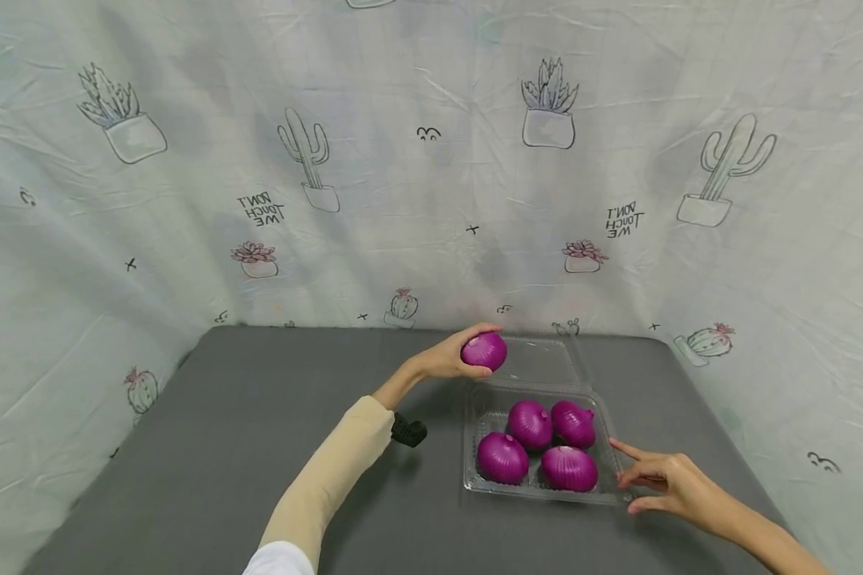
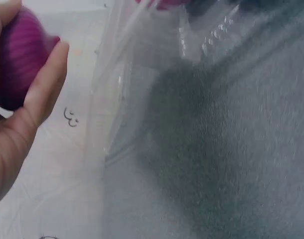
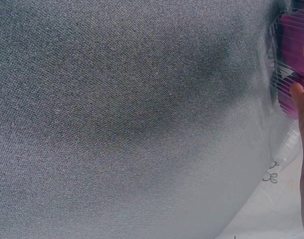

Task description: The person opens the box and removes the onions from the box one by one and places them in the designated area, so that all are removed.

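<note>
Left hand: the left hand (image 1: pixel 451 359) curls its fingers round a purple onion (image 1: pixel 485 350), thumb over the top, and holds it in the air above the far left corner of the clear plastic tray (image 1: pixel 475 479). The grip is from the side, so the onion's underside is free.
Held onion, close view: in the left wrist view the onion (image 2: pixel 17 55) sits against the palm with a finger (image 2: pixel 42 89) wrapped across it.
Right hand: the right hand (image 1: pixel 665 479) lies with fingers straight and spread, tips touching the tray's near right corner, seemingly steadying the light tray on the tabletop (image 1: pixel 223 447).
Tray contents: four onions (image 1: pixel 539 447) sit close together in two pairs, filling the near part.
Lid: the hinged clear lid (image 1: pixel 539 359) lies open flat on the far side.
Backdrop: a cactus-print cloth (image 1: pixel 431 160) hangs behind and at both sides.
</note>
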The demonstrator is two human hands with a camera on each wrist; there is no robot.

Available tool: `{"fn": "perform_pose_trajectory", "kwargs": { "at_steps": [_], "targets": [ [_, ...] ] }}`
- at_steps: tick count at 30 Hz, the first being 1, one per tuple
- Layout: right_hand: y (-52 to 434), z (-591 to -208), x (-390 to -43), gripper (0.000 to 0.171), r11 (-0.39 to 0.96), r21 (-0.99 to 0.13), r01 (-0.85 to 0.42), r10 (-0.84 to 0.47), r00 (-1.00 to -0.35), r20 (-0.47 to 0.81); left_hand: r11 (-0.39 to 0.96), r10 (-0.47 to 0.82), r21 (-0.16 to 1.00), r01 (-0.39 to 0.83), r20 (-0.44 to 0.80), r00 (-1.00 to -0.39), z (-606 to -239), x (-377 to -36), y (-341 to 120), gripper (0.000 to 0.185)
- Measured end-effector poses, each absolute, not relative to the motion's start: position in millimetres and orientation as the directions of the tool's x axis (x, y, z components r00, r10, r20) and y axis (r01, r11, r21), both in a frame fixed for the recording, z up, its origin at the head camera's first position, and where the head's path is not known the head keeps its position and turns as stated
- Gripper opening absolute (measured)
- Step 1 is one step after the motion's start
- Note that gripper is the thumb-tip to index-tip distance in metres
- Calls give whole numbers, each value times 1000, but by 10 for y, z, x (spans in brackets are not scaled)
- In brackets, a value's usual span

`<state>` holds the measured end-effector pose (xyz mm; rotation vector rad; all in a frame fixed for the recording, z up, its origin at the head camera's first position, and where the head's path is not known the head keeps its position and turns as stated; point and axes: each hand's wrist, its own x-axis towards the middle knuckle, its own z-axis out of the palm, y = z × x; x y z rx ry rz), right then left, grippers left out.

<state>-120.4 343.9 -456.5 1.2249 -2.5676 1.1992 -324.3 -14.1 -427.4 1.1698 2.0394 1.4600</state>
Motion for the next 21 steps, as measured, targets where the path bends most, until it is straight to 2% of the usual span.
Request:
{"fn": "perform_pose_trajectory", "kwargs": {
  "at_steps": [3, 12, 21],
  "targets": [
    [3437, -4562, -1210, 26, 378, -624, -684, -642, -679, 355, 103, 794, 884, 455, 203, -573, -4258, -3223, -163, 66],
    [3451, -4574, -1207, 29, 359, -621, -697, -640, -668, 379, 58, 812, 929, 367, 169, -558, -4199, -3059, -266, 67],
    [3434, -4560, -1203, 32, 364, -595, -717, -640, -656, 399, -134, 729, 979, 154, 202, -654, -4259, -2810, -369, 60]
  ]
}}
